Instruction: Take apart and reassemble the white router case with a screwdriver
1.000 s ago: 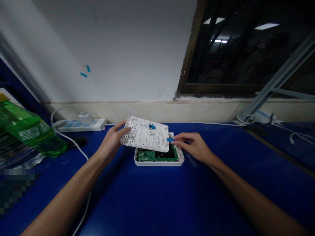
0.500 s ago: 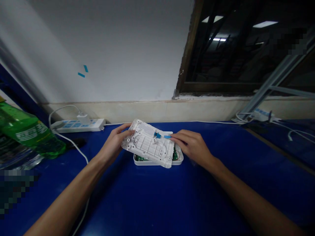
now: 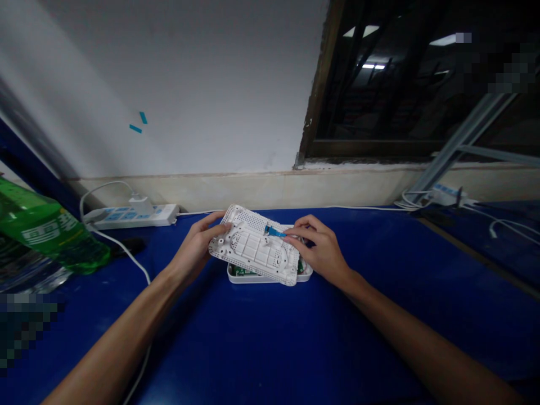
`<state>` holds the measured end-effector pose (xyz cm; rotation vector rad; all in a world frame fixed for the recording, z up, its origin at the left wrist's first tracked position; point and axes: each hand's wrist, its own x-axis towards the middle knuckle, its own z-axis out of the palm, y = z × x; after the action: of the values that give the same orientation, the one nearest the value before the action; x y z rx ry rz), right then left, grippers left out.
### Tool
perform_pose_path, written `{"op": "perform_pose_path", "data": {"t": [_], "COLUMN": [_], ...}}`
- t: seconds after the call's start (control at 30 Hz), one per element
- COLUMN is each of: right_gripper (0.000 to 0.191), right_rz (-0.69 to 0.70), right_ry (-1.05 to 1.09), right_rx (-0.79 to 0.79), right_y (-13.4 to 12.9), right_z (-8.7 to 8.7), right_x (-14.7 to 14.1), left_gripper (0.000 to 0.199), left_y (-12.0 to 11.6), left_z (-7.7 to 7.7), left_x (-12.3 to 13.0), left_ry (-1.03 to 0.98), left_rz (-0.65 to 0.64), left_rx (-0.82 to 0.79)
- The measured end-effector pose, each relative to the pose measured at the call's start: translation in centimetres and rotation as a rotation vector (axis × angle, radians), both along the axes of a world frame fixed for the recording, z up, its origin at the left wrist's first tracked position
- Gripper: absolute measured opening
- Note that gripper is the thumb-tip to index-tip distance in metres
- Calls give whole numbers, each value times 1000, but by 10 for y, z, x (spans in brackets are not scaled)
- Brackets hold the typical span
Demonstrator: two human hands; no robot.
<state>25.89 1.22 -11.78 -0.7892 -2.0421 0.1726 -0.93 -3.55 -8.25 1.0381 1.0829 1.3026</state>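
A white perforated plastic cover (image 3: 257, 247) is held tilted by my left hand (image 3: 196, 244), thumb on its upper left corner and fingers behind. Beneath it a white tray-like housing (image 3: 253, 279) with a green circuit board (image 3: 242, 271) lies on the blue table; the cover hides most of it. My right hand (image 3: 318, 244) pinches a small light blue connector (image 3: 279, 233) between thumb and forefinger. The connector's tip meets a darker blue socket (image 3: 269, 229) on the cover; whether it is seated cannot be made out.
On the left, a green bottle (image 3: 42, 228) stands near a white power strip (image 3: 135, 216) with a plug and a cable (image 3: 130, 253) running forward. Another power strip (image 3: 447, 194) and cables lie at the back right, beside a metal frame (image 3: 459, 147).
My right hand has moved left with the light blue connector, closing the gap to the darker blue socket. My left hand and the cover have stayed nearly still.
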Motion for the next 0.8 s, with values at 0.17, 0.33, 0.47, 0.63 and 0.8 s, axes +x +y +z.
{"op": "perform_pose_path", "data": {"t": [0.17, 0.33, 0.47, 0.63, 0.8], "right_gripper": [9, 4, 4, 5, 5], "right_rz": [62, 136, 138, 138, 128], "right_ry": [47, 114, 128, 124, 141], "right_rx": [-30, -166, -223, -245, -273], "right_y": [-1, 3, 5, 4, 3], "right_z": [2, -2, -3, -5, -8], "right_x": [-3, -4, -5, -7, -9], "left_gripper": [53, 51, 50, 44, 45], "left_y": [1, 2, 3, 2, 1], "left_z": [-2, -6, -6, -3, -4], "left_x": [-1, -2, -2, -1, 0], "left_ry": [-7, -10, -14, -6, -2], "left_rz": [-3, -15, -20, -22, -34], "left_rx": [21, 32, 23, 14, 6]}}
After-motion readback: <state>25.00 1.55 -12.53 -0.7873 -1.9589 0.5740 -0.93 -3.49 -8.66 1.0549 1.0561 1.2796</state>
